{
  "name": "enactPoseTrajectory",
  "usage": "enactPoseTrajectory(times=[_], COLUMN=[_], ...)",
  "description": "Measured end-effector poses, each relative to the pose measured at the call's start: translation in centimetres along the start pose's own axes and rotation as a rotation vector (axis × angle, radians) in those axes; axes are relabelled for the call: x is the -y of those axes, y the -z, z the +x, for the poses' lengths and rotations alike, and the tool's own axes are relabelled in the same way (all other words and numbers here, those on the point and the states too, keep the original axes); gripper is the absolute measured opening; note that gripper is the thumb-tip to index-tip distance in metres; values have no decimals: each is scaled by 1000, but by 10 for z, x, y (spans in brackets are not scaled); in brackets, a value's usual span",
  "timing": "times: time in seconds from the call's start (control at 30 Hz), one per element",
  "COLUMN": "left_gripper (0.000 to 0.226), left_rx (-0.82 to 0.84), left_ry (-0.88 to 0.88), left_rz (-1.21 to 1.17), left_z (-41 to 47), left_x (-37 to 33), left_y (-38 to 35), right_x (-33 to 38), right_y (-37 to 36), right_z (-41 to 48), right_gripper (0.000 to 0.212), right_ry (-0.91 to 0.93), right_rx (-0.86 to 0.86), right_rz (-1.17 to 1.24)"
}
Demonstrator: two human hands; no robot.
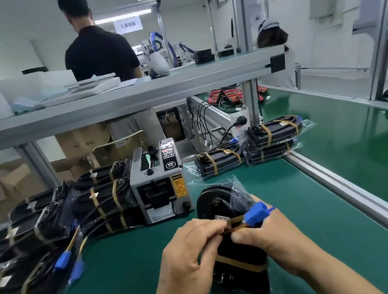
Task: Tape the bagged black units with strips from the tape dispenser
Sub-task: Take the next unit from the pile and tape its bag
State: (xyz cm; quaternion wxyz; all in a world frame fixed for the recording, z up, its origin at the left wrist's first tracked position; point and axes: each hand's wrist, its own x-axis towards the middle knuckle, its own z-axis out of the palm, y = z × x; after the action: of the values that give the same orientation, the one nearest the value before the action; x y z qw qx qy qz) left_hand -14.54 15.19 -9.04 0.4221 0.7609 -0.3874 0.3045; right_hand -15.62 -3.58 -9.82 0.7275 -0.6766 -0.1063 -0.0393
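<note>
Left hand (191,247) pinching tape strip (235,228), right hand (272,236) gripping bagged unit (233,253)

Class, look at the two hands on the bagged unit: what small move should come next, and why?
Probably wrap the tape strip down round the bagged unit and press it flat. Both the left hand and right hand pinch it loose beside the blue plug, while a lower strip already lies stuck.

One wide head-worn view, forward and downward, close over the green workbench (122,274)
</note>
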Motion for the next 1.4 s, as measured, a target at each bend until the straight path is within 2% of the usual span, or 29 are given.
enactPoseTrajectory(times=[0.07, 0.17, 0.27, 0.37, 0.47, 0.6, 0.67, 0.83, 0.9, 1.0, 1.1, 1.17, 1.23, 1.3, 1.4], left_gripper=[15, 15, 13, 27, 33, 8, 4, 9, 10, 12, 8, 31, 51, 57, 40], left_rx=[26, 42, -36, -102, -10, 130, 199, 370, 430, 415, 184, 114, 176, 255, 339], left_ry=[-41, -26, 110, 187, 143, 169, 147, -107, -111, 67, 274, 437, 599, 693, 702], left_rz=[47, 48, -58, -8, 29, -60, -72, 76, 77, -27, -91, -38, 2, 38, 98], left_z=[1, 3, 8, 23, 43, 66, 76, 97, 100, 97, 79, 61, 43, 32, 27], left_x=[-4, -9, -9, -8, -8, -7, -7, -12, -13, -12, -13, -17, -25, -34, -46], left_y=[-5, -7, 5, 22, 28, 31, 35, 39, 41, 46, 46, 38, 28, 20, 11], right_x=[0, -3, -5, -2, 0, 0, 5, 19, 18, 8, -5, -12, -16, -19, -24], right_y=[-3, -8, -6, -5, -8, -11, -9, -2, 0, 0, -2, -5, -9, -14, -18], right_z=[-1, -2, -4, -6, -5, -6, -7, -5, -6, -11, -18, -20, -19, -17, -17], right_gripper=[90, 73, 61, 58, 59, 63, 62, 66, 66, 67, 70, 74, 76, 79, 79], right_ry=[28, 65, 72, 71, 103, 104, 102, 90, 100, 117, 147, 145, 156, 183, 230], right_rx=[38, -3, -12, 49, 98, 103, 117, 183, 157, 59, -91, -165, -227, -267, -291], right_rz=[51, 37, 29, -52, -116, -174, -225, -508, -524, -474, -444, -446, -446, -467, -461])
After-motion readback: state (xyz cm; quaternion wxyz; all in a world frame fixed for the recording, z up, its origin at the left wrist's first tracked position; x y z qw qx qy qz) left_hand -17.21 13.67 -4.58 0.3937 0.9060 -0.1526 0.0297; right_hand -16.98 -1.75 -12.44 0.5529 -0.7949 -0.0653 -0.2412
